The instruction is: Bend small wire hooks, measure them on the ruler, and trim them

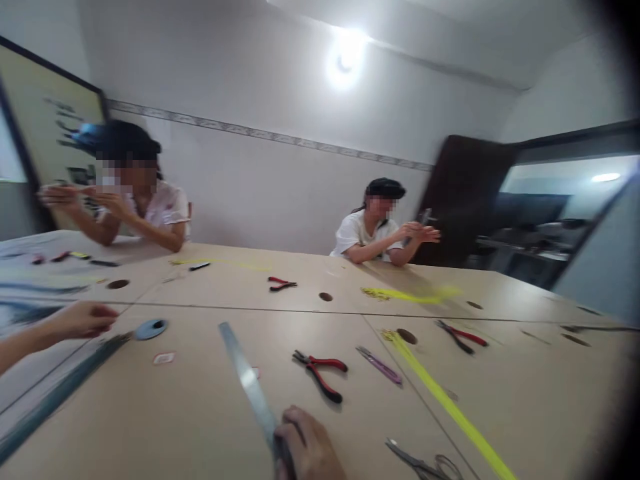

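- Steel flat ruler, long and thin: right hand at 6 o'clock, grip closed around its near end; looks stiff, light, slick; hold flat faces.
- Left hand at 9 o'clock, grip unclear.
- Red-handled pliers on beige counter.

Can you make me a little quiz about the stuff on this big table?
1. What does the right hand hold?
A. a cup
B. a long metal strip
C. a book
2. True or false: the scissors are in somebody's hand.
3. How many other people sit along the far side of the table?

Key:
1. B.
2. False: they lie on the table.
3. Two: one person at the left and one person in the middle.
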The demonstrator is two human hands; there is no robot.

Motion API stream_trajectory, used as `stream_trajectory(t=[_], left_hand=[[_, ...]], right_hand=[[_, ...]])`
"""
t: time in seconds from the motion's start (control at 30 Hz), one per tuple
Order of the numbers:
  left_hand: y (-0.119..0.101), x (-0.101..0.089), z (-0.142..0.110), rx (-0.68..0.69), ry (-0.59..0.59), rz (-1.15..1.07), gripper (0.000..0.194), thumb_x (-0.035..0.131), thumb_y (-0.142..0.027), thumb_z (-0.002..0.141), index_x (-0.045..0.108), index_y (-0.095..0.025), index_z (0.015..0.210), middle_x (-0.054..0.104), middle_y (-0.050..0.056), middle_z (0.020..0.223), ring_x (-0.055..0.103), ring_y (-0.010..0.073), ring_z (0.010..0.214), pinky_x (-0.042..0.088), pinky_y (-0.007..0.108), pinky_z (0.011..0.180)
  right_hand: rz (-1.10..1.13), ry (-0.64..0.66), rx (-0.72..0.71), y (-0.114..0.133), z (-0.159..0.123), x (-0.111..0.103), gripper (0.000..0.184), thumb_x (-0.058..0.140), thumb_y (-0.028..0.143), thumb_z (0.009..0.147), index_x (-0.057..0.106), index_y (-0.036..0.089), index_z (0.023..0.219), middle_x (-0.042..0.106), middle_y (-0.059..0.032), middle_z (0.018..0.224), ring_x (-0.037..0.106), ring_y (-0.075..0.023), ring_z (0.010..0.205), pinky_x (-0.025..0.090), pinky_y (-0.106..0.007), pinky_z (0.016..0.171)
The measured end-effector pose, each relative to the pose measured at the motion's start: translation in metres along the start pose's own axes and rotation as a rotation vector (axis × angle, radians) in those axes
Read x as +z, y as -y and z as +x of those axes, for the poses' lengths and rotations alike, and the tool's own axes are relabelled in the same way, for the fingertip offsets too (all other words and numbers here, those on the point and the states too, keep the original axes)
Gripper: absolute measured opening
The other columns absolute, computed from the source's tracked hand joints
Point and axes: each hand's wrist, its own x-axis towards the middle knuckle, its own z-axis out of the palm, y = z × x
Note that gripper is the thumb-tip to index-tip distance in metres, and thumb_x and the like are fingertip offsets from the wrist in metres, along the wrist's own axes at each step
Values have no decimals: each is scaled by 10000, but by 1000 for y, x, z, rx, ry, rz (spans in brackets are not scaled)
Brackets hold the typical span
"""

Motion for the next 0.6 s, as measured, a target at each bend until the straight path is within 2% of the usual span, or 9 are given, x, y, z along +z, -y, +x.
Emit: stream_trajectory(t=[0.13, 0.23, 0.43, 0.6], left_hand=[[12, -6, 0, -85, 16, 4, 172, 582, -255, 887, 603, -127, 1001, 641, 34, 934, 627, 136, 743, 555, 291, 636], [14, -8, 2, -98, 11, 1, 207, 586, -271, 884, 598, -135, 1040, 642, 50, 999, 638, 160, 814, 564, 327, 688], [17, -12, 5, -65, -5, 80, 227, 589, -282, 882, 597, -138, 1057, 638, 60, 1035, 636, 173, 852, 561, 349, 718], [23, -14, 12, -40, -25, 145, 224, 592, -289, 878, 604, -138, 1044, 642, 56, 1024, 635, 167, 826, 559, 329, 689]], right_hand=[[59, 108, -53, -3, -1, -11, 328, 536, 119, 742, 578, 197, 1058, 664, -113, 1098, 650, -242, 1011, 545, -336, 856], [81, 160, -129, -9, -1, -13, 282, 542, 180, 802, 573, 193, 1083, 665, -124, 1088, 661, -251, 999, 568, -341, 818], [43, 168, -206, -16, 0, -12, 257, 523, 253, 849, 566, 172, 1090, 671, -138, 1054, 679, -254, 960, 588, -336, 776], [5, 171, -212, -16, 0, -11, 248, 500, 267, 866, 554, 169, 1087, 665, -149, 1054, 683, -251, 953, 596, -339, 764]])
